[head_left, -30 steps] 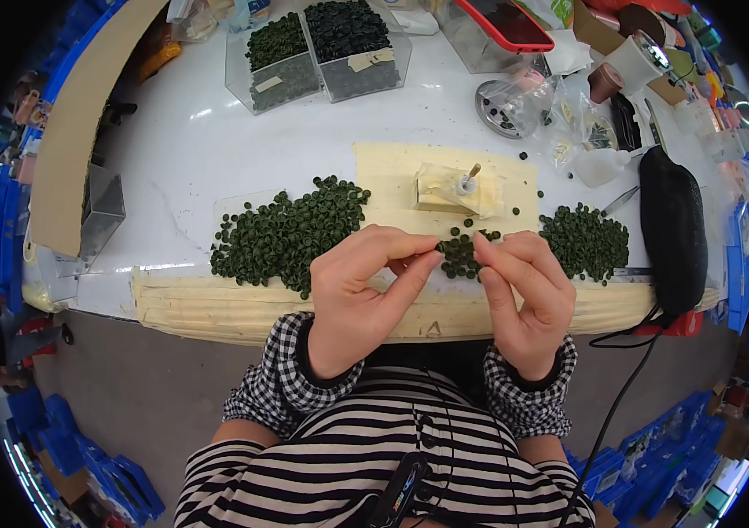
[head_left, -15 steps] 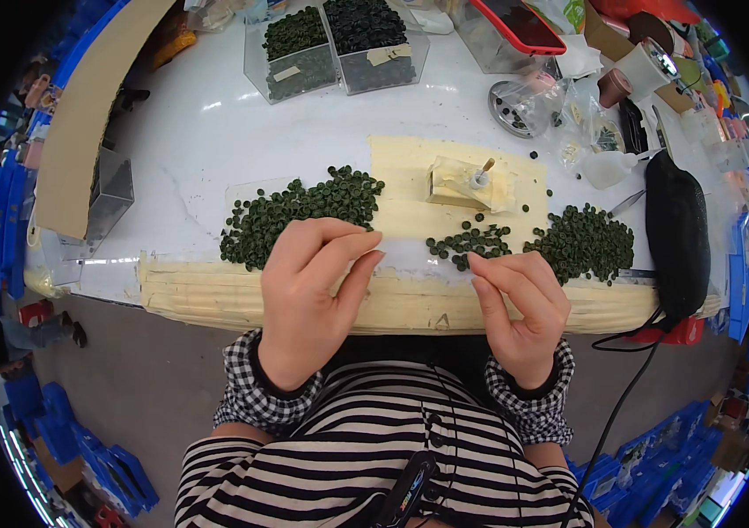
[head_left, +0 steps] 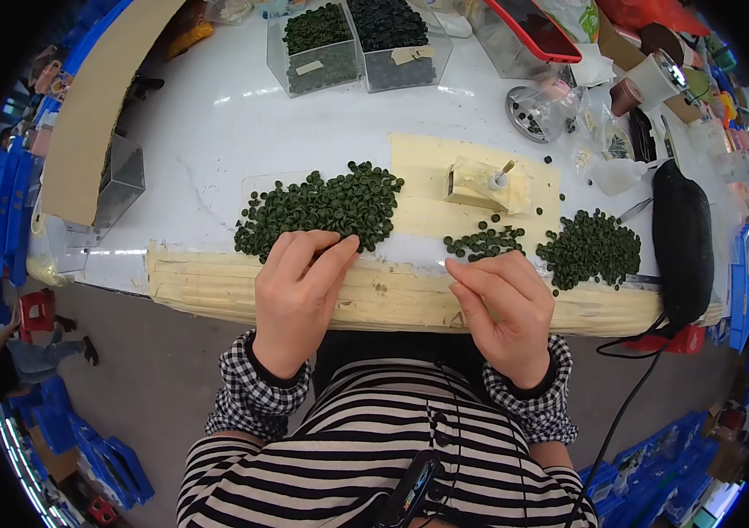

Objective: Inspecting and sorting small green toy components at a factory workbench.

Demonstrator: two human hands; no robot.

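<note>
1. The left hand (head_left: 297, 295) is reaching into the large heap of small dark-green ring-shaped parts (head_left: 322, 209), fingers loosely open and gripping nothing, seemingly to draw parts closer.
2. The right hand (head_left: 502, 308) is pinching its fingers together; whether they hold anything, I cannot tell.
3. Two smaller heaps (head_left: 590, 248) are lying on the glossy white counter (head_left: 216, 132), likely sorted apart.

Dark green pellets (head_left: 326, 207) on white table (head_left: 216, 132) — pale yellow tape strip (head_left: 216, 286), black-and-white checked cuffs (head_left: 256, 400).
</note>
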